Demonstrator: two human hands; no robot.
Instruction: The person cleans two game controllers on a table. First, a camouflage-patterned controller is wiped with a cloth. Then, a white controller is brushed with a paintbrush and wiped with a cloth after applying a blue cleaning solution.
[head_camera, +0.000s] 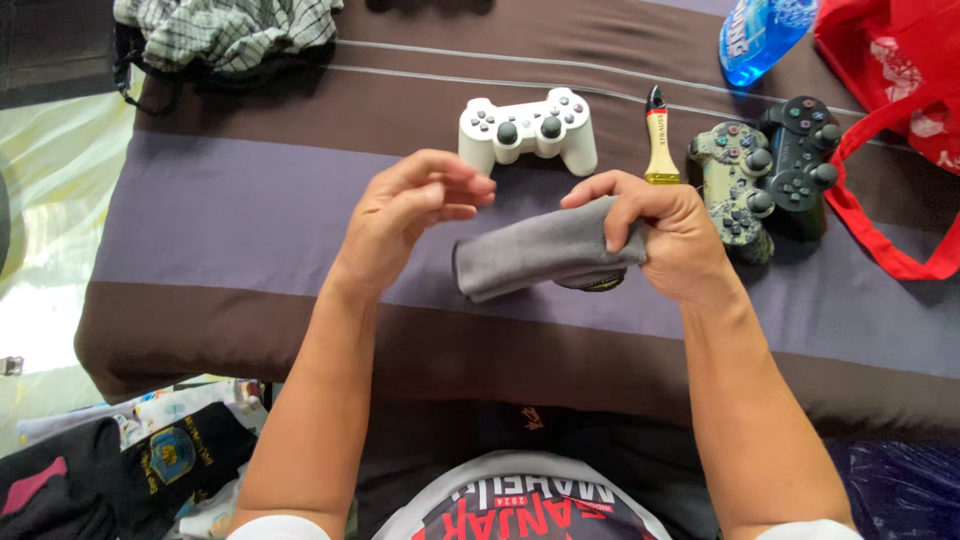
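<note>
My right hand (672, 240) grips one end of a folded grey cloth (535, 255), which sticks out to the left above the striped bedcover (220, 230). A small dark round object (592, 284) shows under the cloth by my right hand; I cannot tell what it is. My left hand (410, 212) hovers just left of the cloth with fingers curled, holding nothing. A white game controller (528, 130) lies beyond my hands.
A small brush with a gold handle (659, 138), a camouflage controller (733, 185) and a black controller (802, 150) lie to the right. A blue bottle (758, 35) and red bag (900, 90) sit at far right; checked fabric (235, 30) at far left.
</note>
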